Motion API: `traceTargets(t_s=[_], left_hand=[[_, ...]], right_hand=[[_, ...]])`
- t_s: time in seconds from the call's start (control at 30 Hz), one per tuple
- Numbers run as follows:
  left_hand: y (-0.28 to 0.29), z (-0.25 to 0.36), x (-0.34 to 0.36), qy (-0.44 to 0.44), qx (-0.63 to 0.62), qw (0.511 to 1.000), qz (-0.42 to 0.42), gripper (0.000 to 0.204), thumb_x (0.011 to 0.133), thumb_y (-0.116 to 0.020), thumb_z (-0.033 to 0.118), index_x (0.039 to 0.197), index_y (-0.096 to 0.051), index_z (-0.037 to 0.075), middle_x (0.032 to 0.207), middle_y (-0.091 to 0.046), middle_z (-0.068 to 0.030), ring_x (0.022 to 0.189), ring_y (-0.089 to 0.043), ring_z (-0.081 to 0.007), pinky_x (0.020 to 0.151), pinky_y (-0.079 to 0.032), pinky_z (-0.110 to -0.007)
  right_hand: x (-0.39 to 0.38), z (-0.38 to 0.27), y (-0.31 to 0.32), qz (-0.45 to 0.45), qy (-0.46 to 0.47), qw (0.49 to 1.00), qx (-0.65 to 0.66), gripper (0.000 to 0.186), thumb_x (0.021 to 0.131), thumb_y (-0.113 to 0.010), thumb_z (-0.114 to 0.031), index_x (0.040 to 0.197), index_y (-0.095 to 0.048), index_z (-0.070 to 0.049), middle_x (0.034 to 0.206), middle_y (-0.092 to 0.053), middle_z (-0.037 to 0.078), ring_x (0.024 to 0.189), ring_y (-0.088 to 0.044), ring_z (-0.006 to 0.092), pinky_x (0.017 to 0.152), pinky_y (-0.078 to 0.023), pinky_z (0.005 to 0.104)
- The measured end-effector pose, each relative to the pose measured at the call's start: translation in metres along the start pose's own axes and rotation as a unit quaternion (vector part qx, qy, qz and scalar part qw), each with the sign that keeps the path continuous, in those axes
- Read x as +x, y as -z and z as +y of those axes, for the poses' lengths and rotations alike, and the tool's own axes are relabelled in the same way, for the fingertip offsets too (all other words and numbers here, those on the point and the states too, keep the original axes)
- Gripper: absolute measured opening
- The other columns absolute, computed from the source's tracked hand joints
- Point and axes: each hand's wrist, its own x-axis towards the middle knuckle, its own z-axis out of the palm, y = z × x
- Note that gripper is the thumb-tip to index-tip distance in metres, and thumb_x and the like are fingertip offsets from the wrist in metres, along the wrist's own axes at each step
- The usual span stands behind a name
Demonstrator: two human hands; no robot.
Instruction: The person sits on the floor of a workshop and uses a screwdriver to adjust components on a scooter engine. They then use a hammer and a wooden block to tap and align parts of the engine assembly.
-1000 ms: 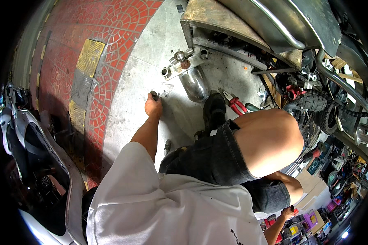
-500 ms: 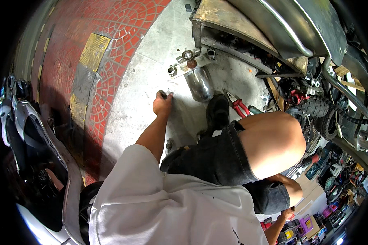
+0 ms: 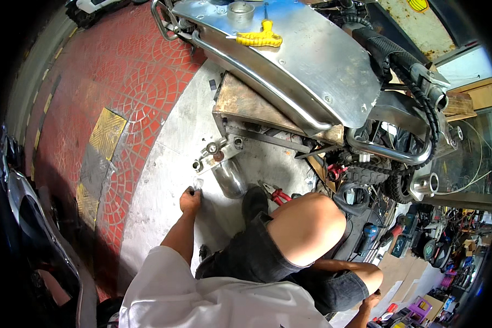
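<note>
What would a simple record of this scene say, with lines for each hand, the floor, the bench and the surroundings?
Left hand: the left hand reaches low over the floor, gripping a small dark thing, too small to identify.
Right hand: the right hand is near a bent knee; its grip is unclear.
Floor: a rounded shiny metal canister; red-handled pliers beside a black shoe.
Bench: a worn wooden bench under a large metal panel.
On the panel: a yellow-handled tool.
Surroundings: red patterned paving on the left.

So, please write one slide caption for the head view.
Left hand near a shiny metal canister on a concrete floor.
</note>
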Motion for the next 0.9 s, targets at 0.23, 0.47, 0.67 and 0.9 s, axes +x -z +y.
traceTargets(t_s=[0.23, 0.47, 0.67, 0.9], left_hand=[[-0.011, -0.061, 0.005, 0.017, -0.059, 0.998, -0.029, 0.029, 0.084, -0.072, 0.03, 0.101, -0.075, 0.007, 0.098, -0.076, -0.0178, 0.094, -0.072, -0.0354, 0.087, -0.054, -0.043], [0.002, -0.057, -0.022, -0.015, -0.063, 0.997, 0.034, 0.028, 0.086, -0.077, 0.034, 0.096, -0.073, 0.008, 0.092, -0.076, -0.011, 0.09, -0.072, -0.0277, 0.084, -0.055, -0.04], [0.028, -0.014, -0.045, 0.139, 0.069, 0.983, 0.094, 0.065, 0.078, -0.078, 0.061, 0.111, -0.067, 0.006, 0.107, -0.074, -0.0149, 0.104, -0.071, -0.0332, 0.09, -0.055, -0.044], [0.022, 0.006, -0.041, 0.157, 0.096, 0.983, -0.013, 0.078, 0.075, -0.076, 0.073, 0.115, -0.067, 0.007, 0.108, -0.075, -0.0147, 0.104, -0.072, -0.0319, 0.088, -0.055, -0.045]], right_hand=[[0.006, 0.035, 0.021, -0.048, -0.038, 0.998, 0.006, 0.049, 0.094, -0.069, -0.034, 0.125, -0.065, 0.003, 0.118, -0.071, 0.014, 0.098, -0.067, 0.026, 0.082, -0.055, 0.0409], [0.026, 0.097, 0.034, -0.181, 0.05, 0.98, 0.067, 0.067, 0.088, -0.078, -0.037, 0.139, -0.056, 0.0, 0.129, -0.065, 0.014, 0.107, -0.065, 0.0266, 0.087, -0.057, 0.0425], [0.047, 0.143, 0.029, -0.149, 0.082, 0.984, -0.059, 0.059, 0.092, -0.073, -0.039, 0.132, -0.057, 0.001, 0.125, -0.067, 0.017, 0.104, -0.065, 0.0263, 0.082, -0.056, 0.0434], [0.079, 0.104, 0.053, -0.159, 0.123, 0.971, -0.126, 0.059, 0.098, -0.065, -0.046, 0.131, -0.057, 0.003, 0.123, -0.066, 0.018, 0.102, -0.064, 0.0278, 0.085, -0.054, 0.0436]])
